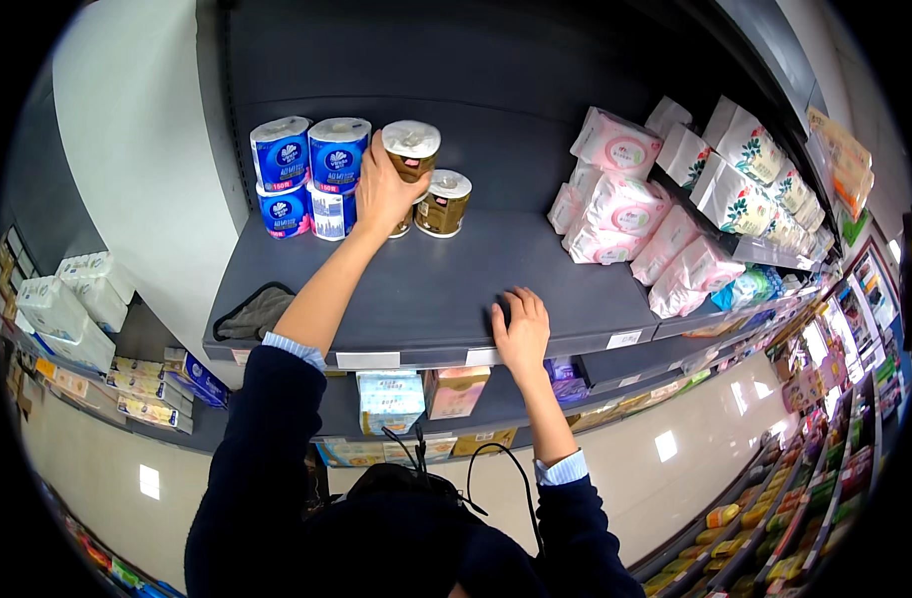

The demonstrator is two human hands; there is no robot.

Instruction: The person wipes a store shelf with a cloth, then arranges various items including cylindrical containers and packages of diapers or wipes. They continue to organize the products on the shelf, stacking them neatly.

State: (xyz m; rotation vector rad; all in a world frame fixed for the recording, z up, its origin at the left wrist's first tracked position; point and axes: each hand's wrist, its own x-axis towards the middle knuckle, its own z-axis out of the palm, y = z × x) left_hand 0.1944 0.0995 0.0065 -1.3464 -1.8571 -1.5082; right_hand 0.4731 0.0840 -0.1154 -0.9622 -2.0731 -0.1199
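My left hand (385, 187) is closed around a brown-wrapped toilet roll (411, 149), which sits at the height of the upper row, above another brown roll partly hidden by the hand. A further brown roll (442, 203) stands on the dark shelf just to the right. Left of the hand are blue-wrapped toilet rolls (339, 153), stacked two high in two columns. My right hand (522, 329) rests palm down near the front edge of the shelf (426, 299), fingers slightly spread, holding nothing.
A folded grey cloth (256, 312) lies at the shelf's left front corner. Pink tissue packs (620, 209) and white floral packs (740, 194) are piled at the right. A white pillar (142, 134) borders the shelf at the left. Boxed tissues (391, 400) stand on the shelf below.
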